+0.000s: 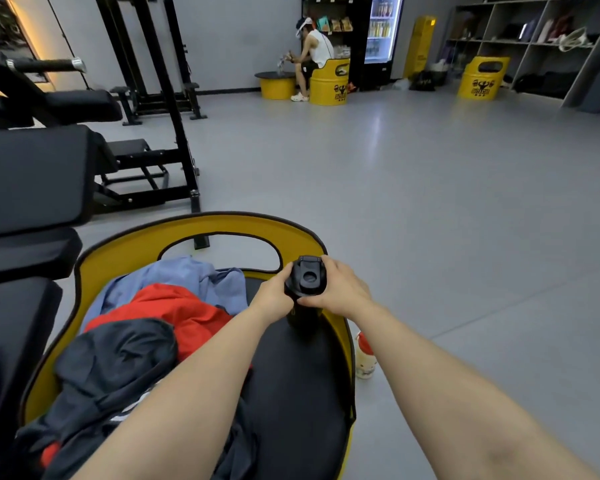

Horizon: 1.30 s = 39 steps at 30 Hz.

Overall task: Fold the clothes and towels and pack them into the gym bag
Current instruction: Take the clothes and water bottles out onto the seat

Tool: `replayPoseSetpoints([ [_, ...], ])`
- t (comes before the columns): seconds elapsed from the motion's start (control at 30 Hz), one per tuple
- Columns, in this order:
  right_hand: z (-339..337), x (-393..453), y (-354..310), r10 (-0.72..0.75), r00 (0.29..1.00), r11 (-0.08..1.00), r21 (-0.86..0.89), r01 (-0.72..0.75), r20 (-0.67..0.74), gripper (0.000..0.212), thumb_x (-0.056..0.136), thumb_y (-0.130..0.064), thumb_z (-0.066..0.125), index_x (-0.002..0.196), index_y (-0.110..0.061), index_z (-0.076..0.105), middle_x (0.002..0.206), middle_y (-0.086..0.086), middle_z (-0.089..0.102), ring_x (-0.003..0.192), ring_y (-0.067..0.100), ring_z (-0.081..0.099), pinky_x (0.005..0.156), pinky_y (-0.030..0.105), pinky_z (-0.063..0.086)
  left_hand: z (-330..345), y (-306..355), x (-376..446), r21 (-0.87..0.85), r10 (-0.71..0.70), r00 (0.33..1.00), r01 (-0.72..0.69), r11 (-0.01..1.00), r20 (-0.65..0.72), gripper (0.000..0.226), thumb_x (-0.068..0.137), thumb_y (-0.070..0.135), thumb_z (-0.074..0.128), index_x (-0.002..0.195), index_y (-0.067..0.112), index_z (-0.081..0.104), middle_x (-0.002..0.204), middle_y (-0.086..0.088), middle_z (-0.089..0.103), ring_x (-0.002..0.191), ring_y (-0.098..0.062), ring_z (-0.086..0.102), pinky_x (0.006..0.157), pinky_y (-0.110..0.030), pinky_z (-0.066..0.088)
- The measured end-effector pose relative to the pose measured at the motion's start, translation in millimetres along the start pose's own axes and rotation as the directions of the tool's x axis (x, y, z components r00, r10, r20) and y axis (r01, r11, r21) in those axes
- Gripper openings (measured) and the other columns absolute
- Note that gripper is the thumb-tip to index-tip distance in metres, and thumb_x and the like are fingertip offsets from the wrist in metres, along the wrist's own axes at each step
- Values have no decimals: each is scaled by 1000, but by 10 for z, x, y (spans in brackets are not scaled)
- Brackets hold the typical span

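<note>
Gripping black bottle, both hands; lower body hidden by left hand.

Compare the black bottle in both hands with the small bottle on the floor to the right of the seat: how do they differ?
The black bottle stands on the black seat pad, gripped by the left hand and right hand; the small bottle sits untouched on the floor beside the yellow seat. The black bottle is dark all over; the small bottle is pale with a red top. The small bottle looks shorter. Both are upright.
</note>
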State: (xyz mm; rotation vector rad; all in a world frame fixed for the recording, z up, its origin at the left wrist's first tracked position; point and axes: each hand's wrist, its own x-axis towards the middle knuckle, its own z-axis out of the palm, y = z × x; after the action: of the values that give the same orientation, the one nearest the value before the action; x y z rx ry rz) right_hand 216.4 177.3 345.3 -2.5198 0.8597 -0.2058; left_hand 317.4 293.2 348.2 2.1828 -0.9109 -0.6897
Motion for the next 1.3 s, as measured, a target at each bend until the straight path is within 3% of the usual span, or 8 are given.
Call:
replayPoseSetpoints([
  [0.23, 170, 217, 145, -37, 999, 996, -82, 34, -35, 87, 70, -60, 71, 139, -21, 34, 137, 1, 45, 127, 21, 37, 103, 37, 37, 149, -86, 264, -53, -42, 999, 40, 998, -29, 76, 86, -9, 42, 150, 25, 21, 144, -7, 45, 125, -26, 48, 77, -19, 40],
  [0.37, 271, 250, 203, -41, 996, 990, -137, 30, -75, 86, 72, -61, 69, 140, -20, 35, 138, 1, 40, 128, 22, 34, 106, 36, 31, 223, -91, 306, -93, -61, 998, 59, 994, -19, 75, 86, -8, 43, 151, 23, 21, 145, -7, 43, 128, -27, 46, 89, -22, 41],
  [0.57, 361, 248, 229, 7, 990, 997, -72, -17, -142, 79, 74, -59, 66, 138, -22, 36, 136, 2, 40, 126, 23, 34, 106, 36, 30, 306, -29, 311, -128, -46, 999, 42, 991, -29, 73, 87, -8, 43, 151, 20, 21, 146, -8, 42, 131, -25, 43, 103, -28, 38],
  [0.8, 246, 36, 400, 20, 997, 995, -91, -27, -69, 91, 76, -61, 66, 148, -23, 24, 147, 1, 32, 135, 23, 28, 109, 39, 29, 281, -52, 233, 46, -7, 1000, 7, 999, -5, 76, 85, -4, 44, 152, 22, 19, 156, -4, 23, 142, -25, 26, 110, -32, 30],
  [0.9, 128, -138, 578, 49, 998, 991, -121, -54, -46, 90, 79, -62, 62, 150, -23, 22, 149, 1, 31, 137, 23, 25, 110, 39, 28, 266, -45, 145, 77, -6, 1000, 7, 997, -12, 79, 83, -7, 43, 151, 24, 18, 158, -2, 18, 139, -28, 32, 103, -35, 42],
  [1.1, -68, -549, 1108, 184, 983, 977, -108, -184, -14, 85, 79, -58, 64, 148, -25, 27, 149, -1, 33, 139, 21, 23, 110, 36, 26, 422, 226, -61, 73, 127, 975, -115, 991, -182, 73, 84, -4, 43, 149, 24, 26, 157, 4, 19, 143, -20, 22, 111, -36, 33],
  [1.3, -62, -817, 1521, 250, 968, 963, -112, -244, 35, 88, 78, -58, 66, 149, -26, 24, 150, -3, 32, 139, 19, 22, 111, 34, 24, 946, 610, -191, 285, 293, 956, -287, 914, 23, 65, 92, 6, 45, 150, 24, 22, 159, 2, 13, 145, -22, 16, 116, -39, 23],
])
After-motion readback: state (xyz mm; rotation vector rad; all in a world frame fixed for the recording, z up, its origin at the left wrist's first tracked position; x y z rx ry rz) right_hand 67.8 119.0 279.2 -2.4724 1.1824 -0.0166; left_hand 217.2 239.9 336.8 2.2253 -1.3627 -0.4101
